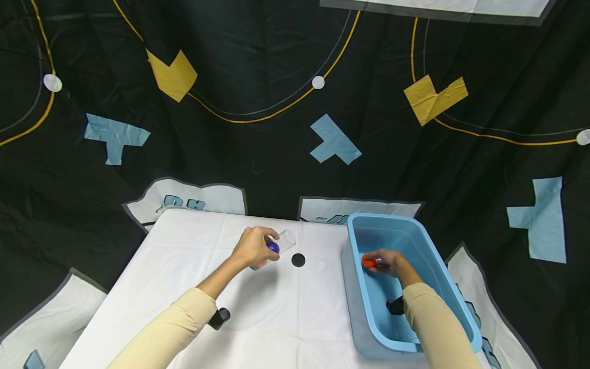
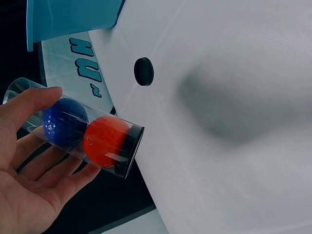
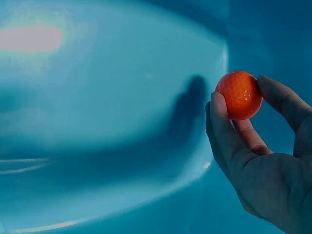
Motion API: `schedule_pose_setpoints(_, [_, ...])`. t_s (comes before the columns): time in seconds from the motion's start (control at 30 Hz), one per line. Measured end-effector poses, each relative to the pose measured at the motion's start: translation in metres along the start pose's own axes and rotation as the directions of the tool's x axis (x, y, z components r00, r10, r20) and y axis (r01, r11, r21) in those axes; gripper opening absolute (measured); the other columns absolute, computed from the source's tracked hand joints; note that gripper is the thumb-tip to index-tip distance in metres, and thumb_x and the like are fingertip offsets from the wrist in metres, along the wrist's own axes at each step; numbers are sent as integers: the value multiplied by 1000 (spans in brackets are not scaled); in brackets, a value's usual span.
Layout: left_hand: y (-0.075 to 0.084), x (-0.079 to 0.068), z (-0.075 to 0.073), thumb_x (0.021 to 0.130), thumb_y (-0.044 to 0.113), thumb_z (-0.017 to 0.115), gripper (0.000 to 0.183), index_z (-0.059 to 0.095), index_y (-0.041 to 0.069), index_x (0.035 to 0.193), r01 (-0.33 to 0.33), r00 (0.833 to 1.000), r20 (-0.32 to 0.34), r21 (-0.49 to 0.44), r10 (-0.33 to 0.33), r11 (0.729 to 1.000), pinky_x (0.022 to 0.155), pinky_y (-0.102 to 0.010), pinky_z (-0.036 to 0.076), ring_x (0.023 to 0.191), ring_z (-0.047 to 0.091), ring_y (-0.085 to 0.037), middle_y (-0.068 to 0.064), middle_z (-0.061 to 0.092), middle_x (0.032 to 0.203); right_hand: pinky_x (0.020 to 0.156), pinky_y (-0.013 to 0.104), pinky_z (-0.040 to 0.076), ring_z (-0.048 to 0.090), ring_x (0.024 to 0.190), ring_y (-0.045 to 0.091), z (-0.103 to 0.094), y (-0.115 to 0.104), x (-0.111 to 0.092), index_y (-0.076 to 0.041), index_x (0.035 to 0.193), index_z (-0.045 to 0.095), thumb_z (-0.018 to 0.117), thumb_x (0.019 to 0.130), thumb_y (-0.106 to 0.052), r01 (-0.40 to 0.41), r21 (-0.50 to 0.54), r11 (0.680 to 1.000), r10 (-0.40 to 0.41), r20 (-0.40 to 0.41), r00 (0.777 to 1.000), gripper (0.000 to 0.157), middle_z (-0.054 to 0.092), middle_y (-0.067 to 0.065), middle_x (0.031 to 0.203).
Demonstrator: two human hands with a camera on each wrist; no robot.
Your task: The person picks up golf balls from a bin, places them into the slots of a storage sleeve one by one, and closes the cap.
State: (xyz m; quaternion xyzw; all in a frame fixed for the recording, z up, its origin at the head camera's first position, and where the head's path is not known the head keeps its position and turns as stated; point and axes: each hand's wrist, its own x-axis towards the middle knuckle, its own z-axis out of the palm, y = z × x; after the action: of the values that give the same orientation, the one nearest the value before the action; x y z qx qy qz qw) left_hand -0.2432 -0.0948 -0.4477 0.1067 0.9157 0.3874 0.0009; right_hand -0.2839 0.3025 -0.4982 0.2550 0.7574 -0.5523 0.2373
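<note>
Above the white table, my left hand [image 1: 253, 245] grips a clear plastic tube [image 1: 288, 239], thumb on one side and fingers on the other. Inside the tube, a blue golf ball [image 2: 65, 122] lies against an orange-red golf ball [image 2: 106, 141], which sits by the black end cap [image 2: 130, 152]. The tube's other end has no cap and is tilted up. Within the blue bin, my right hand [image 1: 389, 260] pinches a second orange golf ball [image 3: 239, 95] between thumb and fingertips, above the bin floor. A loose black cap [image 1: 298, 260] lies flat on the table near the tube.
The deep blue bin [image 1: 369, 320] stands at the right of the white-covered table [image 1: 262, 328], its walls rising around my right hand. Behind the table hangs a black cloth [image 1: 258, 154] with blue and yellow patches.
</note>
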Motion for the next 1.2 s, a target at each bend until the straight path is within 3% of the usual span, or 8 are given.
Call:
schedule_pose_setpoints(0.33, [1,1,2,64,9,92,44,77,8,106,0,1000,-2,4,0,1000,75,-35,61,84,76,-27,-15,78,94,85,33,61,74,83,22,-15,-37,-28,11,145,34,64,97,-14,116,-81,990,-116,2,993,62,58,33,128])
schedule_pose_setpoints(0.5, [2,0,2,63,9,92,45,77,7,106,0,1000,2,3,0,1000,74,-35,61,84,76,-26,-14,78,93,88,36,60,74,94,27,-20,-58,-51,10,144,38,65,98,-21,200,-184,962,-195,42,980,61,55,32,137])
schedule_pose_setpoints(0.67, [1,0,3,63,9,92,44,77,8,105,2,1000,2,5,-2,1000,74,-34,61,83,76,-25,-13,78,92,87,32,60,70,110,33,-16,-83,-72,8,140,46,65,99,-24,284,-219,934,-272,81,959,56,54,29,140])
schedule_pose_setpoints(0.9, [3,0,3,64,10,91,44,77,8,106,12,1000,8,3,-12,1000,75,-34,60,83,75,-23,-13,78,93,96,35,56,68,111,32,6,-109,-93,8,137,52,63,100,-23,392,-239,888,-356,179,917,49,57,26,137])
schedule_pose_setpoints(1.07, [6,-1,5,65,10,91,43,77,9,106,7,1000,17,0,-7,1000,74,-34,61,82,75,-22,-13,78,94,103,44,51,70,108,32,35,-117,-99,8,131,56,67,98,-19,396,-202,896,-357,205,911,44,62,27,130])
schedule_pose_setpoints(1.2, [7,-1,8,66,11,91,44,77,8,107,-2,1000,25,6,2,1000,73,-33,60,82,75,-22,-13,78,93,101,44,53,69,103,32,59,-119,-101,7,129,58,69,96,-16,387,-196,901,-343,222,913,42,62,25,128])
